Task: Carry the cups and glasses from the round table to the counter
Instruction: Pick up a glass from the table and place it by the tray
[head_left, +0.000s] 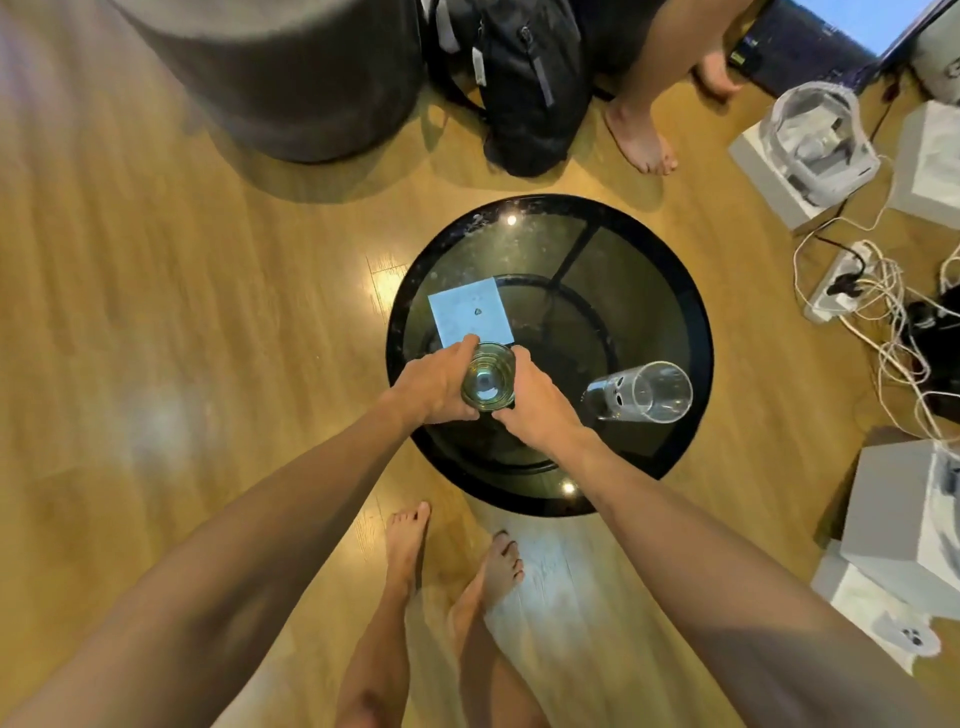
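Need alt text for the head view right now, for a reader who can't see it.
Both hands, left hand and right hand, grip a short glass over the round black table. A tall clear glass stands on the table to its right, and a pale card lies just beyond the hands.

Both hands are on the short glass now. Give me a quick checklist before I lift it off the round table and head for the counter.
1. Grip: left hand and right hand wrap the short glass from both sides: ok.
2. Glass upright, mouth up: ok.
3. Contents: greenish tint inside, liquid level unclear: cannot tell.
4. Nearby things: tall glass stands apart to the right, white card lies just beyond: ok.
5. Walking path: cables and boxes on the floor to the right, another person's feet beyond the round table: not ok.
6. Counter: out of view: cannot tell.
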